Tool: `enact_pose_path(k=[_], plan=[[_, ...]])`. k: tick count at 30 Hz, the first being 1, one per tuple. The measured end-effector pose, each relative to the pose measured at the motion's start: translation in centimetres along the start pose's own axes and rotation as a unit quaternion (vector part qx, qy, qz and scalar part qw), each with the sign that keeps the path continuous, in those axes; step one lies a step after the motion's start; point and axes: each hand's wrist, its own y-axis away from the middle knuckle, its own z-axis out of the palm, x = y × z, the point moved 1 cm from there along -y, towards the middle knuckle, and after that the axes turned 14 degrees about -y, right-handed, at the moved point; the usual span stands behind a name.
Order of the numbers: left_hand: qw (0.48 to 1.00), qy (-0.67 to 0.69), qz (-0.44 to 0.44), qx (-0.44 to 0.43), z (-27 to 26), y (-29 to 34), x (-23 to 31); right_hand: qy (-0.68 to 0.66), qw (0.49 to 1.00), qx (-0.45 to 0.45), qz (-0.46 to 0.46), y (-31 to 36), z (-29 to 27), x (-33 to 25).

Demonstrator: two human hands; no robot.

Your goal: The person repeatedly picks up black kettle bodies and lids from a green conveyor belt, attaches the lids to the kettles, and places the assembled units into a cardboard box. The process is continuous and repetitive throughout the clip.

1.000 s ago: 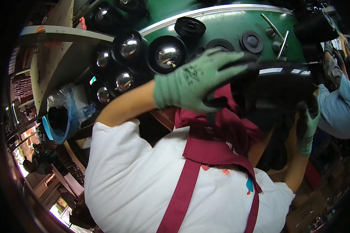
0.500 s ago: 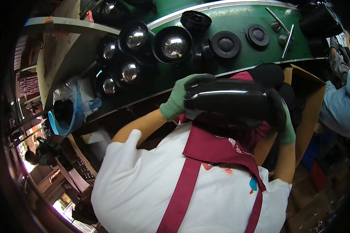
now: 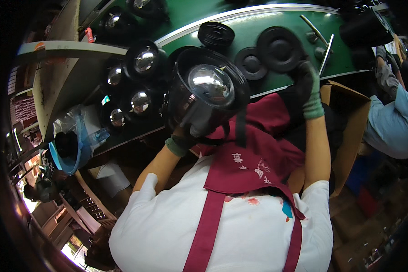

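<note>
My left hand, in a dark-palmed green glove, grips a glossy black cylinder from below, most of its fingers hidden behind it. The cylinder's wide end, with a mirror-like dome inside a black rim, faces up. Over the bench, my gloved right hand is closed on the edge of a round black ridged disc. Beneath that disc, a similar black disc lies on the green bench. A stack of black round parts stands behind the cylinder.
Several black cylinders with shiny domes stand at the left. Metal T-shaped handles lie at the bench's right. An open cardboard box is at my right, beside a co-worker's blue sleeve. A blue basin sits lower left.
The cylinder has gone from lying sideways between both hands to dome-up in my left hand, further left. My right hand has let go of it and taken hold of a black disc.
</note>
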Motion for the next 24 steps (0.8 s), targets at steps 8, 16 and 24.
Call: enact_pose_path(k=[8,16,24], plan=[[0.953,0.283,-0.102,-0.018,1.5,-3.8,0.6,0.356,0.867,0.323,0.134,-3.7,-7.1,9.5],[0.988,-0.046,-0.067,0.135,-4.1,-2.2,-1.6,0.586,0.785,0.045,0.197,-5.8,-2.9,6.8],[0.994,0.068,-0.060,0.059,-5.5,-4.7,-0.4,0.094,0.970,0.194,-0.111,-3.6,-3.3,1.7]])
